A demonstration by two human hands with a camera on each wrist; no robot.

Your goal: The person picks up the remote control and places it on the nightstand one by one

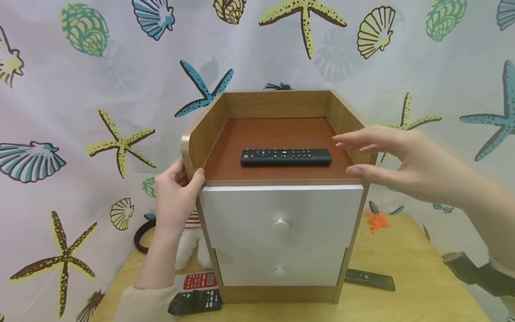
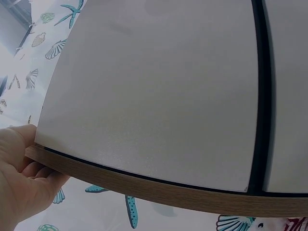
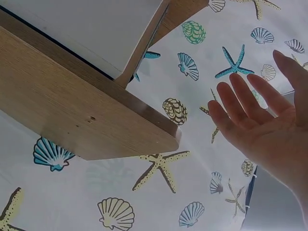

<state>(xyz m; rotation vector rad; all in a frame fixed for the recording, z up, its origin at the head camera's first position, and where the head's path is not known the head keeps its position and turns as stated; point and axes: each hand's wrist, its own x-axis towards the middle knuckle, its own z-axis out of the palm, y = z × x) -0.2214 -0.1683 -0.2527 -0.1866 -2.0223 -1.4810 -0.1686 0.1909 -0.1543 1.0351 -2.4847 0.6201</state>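
around a cabinet [image 1: 277,203] — left hand [image 1: 176,192] pinching its side panel [image 1: 206,134], right hand [image 1: 414,163] spread, near a black remote [image 1: 285,158]

Two hands [image 1: 177,192] [image 1: 406,161], one cabinet [image 1: 277,105], two white drawer fronts [image 1: 249,214] and two round knobs [image 1: 280,225] are counted. Three black remotes [image 1: 285,157] and one red calculator [image 1: 199,281] are seen. One stuffed toy [image 1: 187,248], one dark band [image 1: 140,235], one orange object [image 1: 378,221] and one table [image 1: 414,259] are shown.

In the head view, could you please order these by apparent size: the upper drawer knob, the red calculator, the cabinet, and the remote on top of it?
Largest to smallest:
1. Cabinet
2. Black remote on top
3. Red calculator
4. Upper drawer knob

Nearness may exaggerate the remote's lead over the calculator.
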